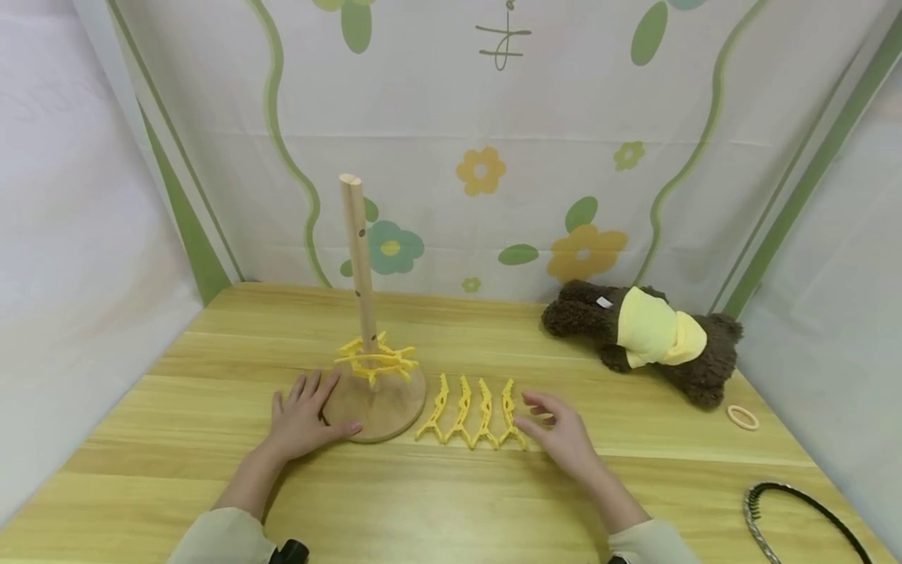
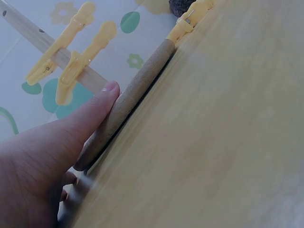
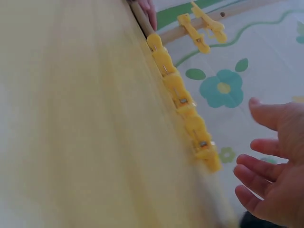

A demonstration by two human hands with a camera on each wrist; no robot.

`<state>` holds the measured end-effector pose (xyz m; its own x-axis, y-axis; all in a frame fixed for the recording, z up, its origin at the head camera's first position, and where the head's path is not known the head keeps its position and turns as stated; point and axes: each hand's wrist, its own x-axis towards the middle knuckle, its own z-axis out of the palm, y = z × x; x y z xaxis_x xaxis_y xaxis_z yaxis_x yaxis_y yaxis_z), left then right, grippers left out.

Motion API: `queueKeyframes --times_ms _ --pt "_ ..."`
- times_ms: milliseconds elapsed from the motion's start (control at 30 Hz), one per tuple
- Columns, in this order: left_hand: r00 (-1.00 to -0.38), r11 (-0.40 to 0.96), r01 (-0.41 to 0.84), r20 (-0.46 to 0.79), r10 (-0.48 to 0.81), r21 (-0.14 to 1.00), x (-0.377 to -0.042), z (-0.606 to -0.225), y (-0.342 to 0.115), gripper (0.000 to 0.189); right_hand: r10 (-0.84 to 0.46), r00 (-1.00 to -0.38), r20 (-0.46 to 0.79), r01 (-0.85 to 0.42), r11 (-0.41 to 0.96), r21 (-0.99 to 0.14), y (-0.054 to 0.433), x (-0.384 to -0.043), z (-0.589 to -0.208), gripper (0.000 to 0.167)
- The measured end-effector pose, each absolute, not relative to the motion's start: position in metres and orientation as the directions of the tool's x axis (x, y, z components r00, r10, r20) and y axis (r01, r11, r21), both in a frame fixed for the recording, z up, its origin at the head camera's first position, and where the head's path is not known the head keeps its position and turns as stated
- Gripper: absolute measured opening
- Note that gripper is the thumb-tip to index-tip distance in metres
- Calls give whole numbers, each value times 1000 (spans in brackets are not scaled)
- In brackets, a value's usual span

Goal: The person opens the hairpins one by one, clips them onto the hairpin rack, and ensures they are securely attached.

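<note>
A wooden post (image 1: 362,274) stands upright on a round wooden base (image 1: 373,423). Several yellow hair clips (image 1: 377,362) circle the post low down, above the base. My left hand (image 1: 301,419) rests at the base's left edge, its fingers spread and its thumb (image 2: 97,107) lying against the rim. Just right of the base, more yellow hair clips (image 1: 463,411) lie on the table in a row, forked ends toward me. Next to the rightmost clip (image 1: 509,413) hovers my right hand (image 1: 564,439), fingers loosely bent and apart, nothing between them in the right wrist view.
A dark brown plush toy (image 1: 715,352) in yellow clothing lies at the back right of the wooden table (image 1: 423,501). Closer to me are a beige ring (image 1: 743,417) and a black toothed headband (image 1: 803,492). Flower-patterned cloth (image 1: 437,102) hangs behind the table.
</note>
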<state>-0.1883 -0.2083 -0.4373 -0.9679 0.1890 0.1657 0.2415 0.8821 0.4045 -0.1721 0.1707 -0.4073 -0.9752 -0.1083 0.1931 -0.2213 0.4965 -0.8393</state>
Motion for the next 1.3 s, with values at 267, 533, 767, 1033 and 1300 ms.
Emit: queueKeyframes --times_ms 267,533,767,1033,1300 --pt "-965 880 249 178 191 405 -188 -436 -208 93 -117 -974 196 -227 554 -801 171 -166 -429 30" --pt "-966 879 248 176 191 406 -187 -437 -209 93 -48 -966 254 -226 632 -741 173 -168 -432 13" --pt "-967 879 244 176 187 408 -188 -437 -209 93 24 -963 270 -184 671 -718 176 -171 -434 27" --pt "-968 876 240 169 185 417 -187 -433 -208 93 -24 -969 244 -172 777 -605 173 -168 -435 63" --pt "-969 877 238 168 183 417 -186 -433 -208 92 15 -967 256 -147 784 -603 177 -169 -434 47"
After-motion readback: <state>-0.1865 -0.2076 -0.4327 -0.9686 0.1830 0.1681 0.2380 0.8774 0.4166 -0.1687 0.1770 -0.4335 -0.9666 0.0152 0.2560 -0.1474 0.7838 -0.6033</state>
